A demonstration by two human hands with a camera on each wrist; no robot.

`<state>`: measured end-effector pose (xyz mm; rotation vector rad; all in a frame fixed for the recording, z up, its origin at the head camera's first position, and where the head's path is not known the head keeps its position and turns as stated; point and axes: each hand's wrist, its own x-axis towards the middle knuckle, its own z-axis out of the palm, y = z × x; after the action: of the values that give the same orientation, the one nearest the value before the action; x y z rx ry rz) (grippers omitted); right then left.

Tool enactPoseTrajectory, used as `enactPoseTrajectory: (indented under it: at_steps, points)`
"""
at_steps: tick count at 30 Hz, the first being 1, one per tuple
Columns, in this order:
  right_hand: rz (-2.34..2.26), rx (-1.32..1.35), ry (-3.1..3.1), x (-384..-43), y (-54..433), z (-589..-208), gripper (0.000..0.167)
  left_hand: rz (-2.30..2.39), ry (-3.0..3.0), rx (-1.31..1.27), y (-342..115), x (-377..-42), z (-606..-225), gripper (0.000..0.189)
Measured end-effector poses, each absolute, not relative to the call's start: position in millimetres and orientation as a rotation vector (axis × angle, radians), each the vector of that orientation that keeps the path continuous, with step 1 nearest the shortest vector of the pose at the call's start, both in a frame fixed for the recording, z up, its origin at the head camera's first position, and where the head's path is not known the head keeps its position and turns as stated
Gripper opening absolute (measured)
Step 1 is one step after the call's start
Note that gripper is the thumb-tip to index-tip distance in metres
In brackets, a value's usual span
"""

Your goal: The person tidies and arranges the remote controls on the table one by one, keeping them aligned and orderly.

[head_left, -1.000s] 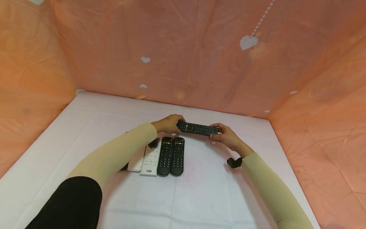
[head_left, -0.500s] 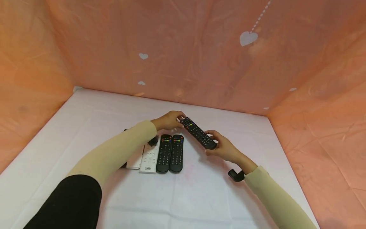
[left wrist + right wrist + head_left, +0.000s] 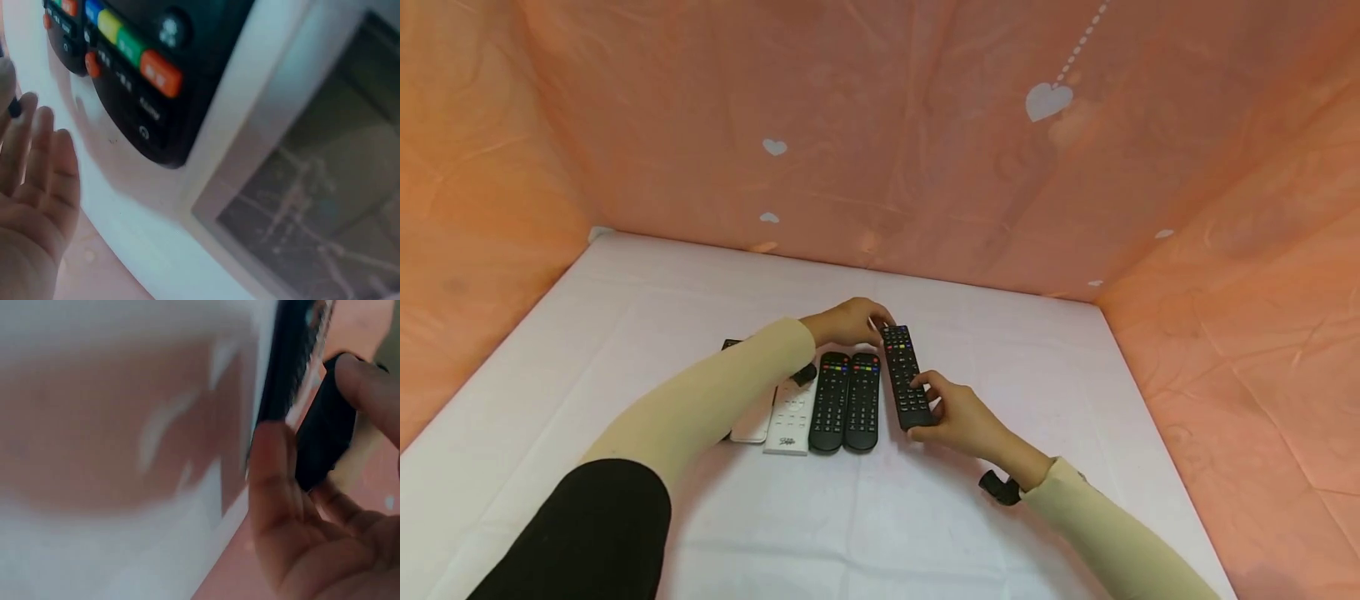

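A black remote control (image 3: 901, 367) with small coloured buttons slants over the white table, just right of the row of remotes. My right hand (image 3: 961, 423) grips its near end, thumb on one side and fingers on the other. At the far end, my left hand (image 3: 850, 322) pinches the corner with its fingertips. In the left wrist view only a dark sliver shows between the left hand's (image 3: 37, 194) thumb and finger. The right wrist view has the dark end of the remote (image 3: 328, 434) between the right thumb and fingers.
Two black remotes (image 3: 831, 408) lie side by side, with a white remote (image 3: 788, 419) with a screen to their left. A white flat item (image 3: 751, 427) and a dark one (image 3: 730, 342) lie partly hidden under the left sleeve. Orange cloth walls (image 3: 880, 167) enclose the table (image 3: 880, 533).
The held remote has swung from lying crosswise to nearly in line with the row. My right hand has come toward me and left; the left hand has stayed near the far end.
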<state>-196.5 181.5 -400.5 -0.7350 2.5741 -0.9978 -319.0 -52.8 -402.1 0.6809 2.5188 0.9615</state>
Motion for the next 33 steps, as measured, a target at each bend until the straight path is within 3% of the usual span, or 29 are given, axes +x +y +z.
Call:
enactPoseTrajectory:
  at_steps: [12, 33]
  points:
    - [-0.764, -0.719, 2.747, -176, 164, -420, 0.062, 0.872, 2.442, 0.669, -38, -316, -413, 0.035]
    - [-0.509, -0.817, 2.845, -175, 156, -427, 0.067, 0.839, 2.492, 0.593, -42, -310, -406, 0.035]
